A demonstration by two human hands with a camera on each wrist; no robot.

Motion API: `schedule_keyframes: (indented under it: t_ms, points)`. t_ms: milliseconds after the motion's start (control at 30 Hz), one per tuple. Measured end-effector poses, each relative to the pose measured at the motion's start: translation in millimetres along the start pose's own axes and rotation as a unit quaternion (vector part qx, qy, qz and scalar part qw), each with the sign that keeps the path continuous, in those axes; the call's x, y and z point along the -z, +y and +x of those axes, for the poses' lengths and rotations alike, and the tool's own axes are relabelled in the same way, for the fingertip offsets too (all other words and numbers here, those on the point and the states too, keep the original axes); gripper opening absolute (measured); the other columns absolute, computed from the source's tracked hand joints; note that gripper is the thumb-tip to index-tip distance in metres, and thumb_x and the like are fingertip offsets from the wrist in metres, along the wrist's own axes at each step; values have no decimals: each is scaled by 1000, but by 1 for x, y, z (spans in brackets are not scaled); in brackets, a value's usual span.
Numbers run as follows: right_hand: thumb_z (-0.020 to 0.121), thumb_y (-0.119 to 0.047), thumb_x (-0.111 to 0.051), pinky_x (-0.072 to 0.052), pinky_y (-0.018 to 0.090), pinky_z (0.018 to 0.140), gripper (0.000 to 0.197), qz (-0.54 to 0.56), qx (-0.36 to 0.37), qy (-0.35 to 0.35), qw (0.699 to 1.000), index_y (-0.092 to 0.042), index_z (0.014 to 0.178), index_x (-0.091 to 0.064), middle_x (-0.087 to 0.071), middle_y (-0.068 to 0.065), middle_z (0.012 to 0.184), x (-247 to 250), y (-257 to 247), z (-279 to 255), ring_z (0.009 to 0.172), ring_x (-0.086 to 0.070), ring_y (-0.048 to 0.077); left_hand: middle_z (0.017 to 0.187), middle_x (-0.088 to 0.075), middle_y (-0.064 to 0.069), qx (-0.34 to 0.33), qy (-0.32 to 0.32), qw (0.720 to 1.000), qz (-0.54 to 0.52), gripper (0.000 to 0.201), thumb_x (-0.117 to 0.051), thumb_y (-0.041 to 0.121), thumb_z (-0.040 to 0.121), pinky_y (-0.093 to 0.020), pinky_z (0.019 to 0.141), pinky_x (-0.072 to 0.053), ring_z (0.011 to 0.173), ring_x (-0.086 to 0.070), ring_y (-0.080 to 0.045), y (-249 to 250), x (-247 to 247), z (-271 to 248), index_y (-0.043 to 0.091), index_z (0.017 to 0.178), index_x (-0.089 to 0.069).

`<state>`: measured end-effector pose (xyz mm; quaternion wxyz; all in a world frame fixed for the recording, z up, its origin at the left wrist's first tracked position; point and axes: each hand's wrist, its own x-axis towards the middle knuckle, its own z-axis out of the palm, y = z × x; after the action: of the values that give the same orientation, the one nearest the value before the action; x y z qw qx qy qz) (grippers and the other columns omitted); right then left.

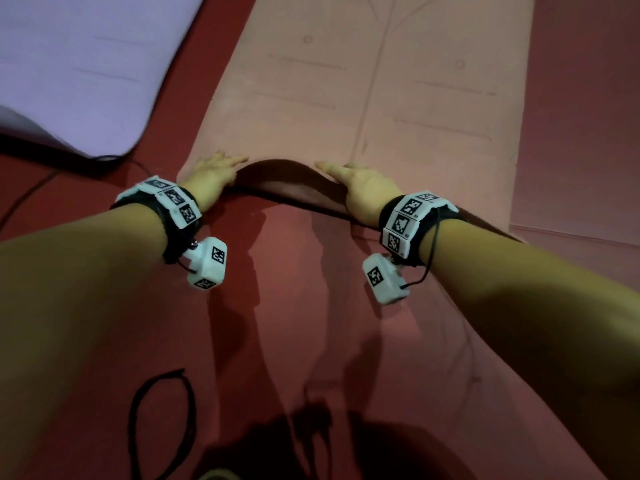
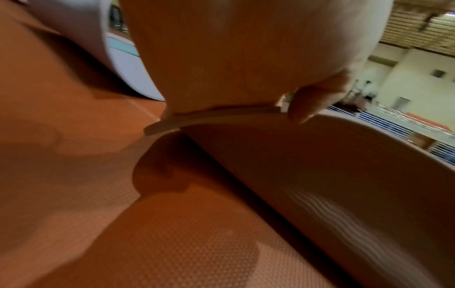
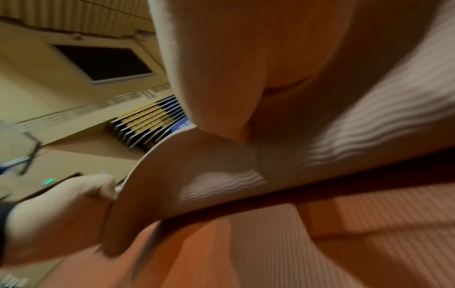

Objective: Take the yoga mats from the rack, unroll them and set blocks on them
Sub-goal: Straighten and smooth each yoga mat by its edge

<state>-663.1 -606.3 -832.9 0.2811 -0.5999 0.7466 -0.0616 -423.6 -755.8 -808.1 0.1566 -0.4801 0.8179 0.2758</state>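
Note:
A pink yoga mat point(image 1: 381, 81) lies unrolled on the red floor, running away from me. Its near end is lifted and arches up between my hands. My left hand point(image 1: 211, 174) grips the near left corner, fingers on top and thumb point(image 2: 312, 101) curled under the edge. My right hand point(image 1: 360, 188) holds the same edge further right, its thumb point(image 3: 221, 109) below the ribbed underside point(image 3: 197, 165). In the right wrist view my left hand point(image 3: 61, 214) clasps the mat's edge. No blocks or rack are in view.
A lavender mat point(image 1: 69, 64) lies unrolled on the left. Another pink mat point(image 1: 581, 133) lies flat on the right, close beside this one. A black cable point(image 1: 159, 410) loops on the red floor point(image 1: 277, 306) near my feet.

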Motion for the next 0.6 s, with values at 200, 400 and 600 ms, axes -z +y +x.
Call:
schedule_keyframes:
  t_ms: [200, 400, 600]
  points:
    - [99, -44, -45, -33, 53, 110, 58, -61, 23, -156, 986, -31, 153, -26, -33, 12, 153, -30, -36, -45, 138, -33, 40, 114, -51, -16, 61, -31, 994, 86, 19, -48, 20, 102, -28, 69, -40, 96, -52, -27, -5, -14, -24, 6, 99, -60]
    - [95, -25, -53, -46, 41, 98, 37, -121, -5, -175, 977, -22, 133, -55, -46, 11, 138, -24, -26, -71, 123, -50, 34, 135, -59, -13, 76, -53, 989, 115, 54, -61, 42, 95, -30, 96, -38, 121, -54, -31, 9, -30, -44, 15, 141, -52]
    - [82, -32, -73, -49, 33, 69, 50, -171, -147, -188, 956, -12, 123, -52, -64, 8, 111, -21, 17, -89, 89, -60, 28, 131, -51, -20, 76, -29, 980, 182, 57, -57, 53, 91, -42, 103, -44, 116, -54, -38, 25, -42, -45, 20, 137, -52]
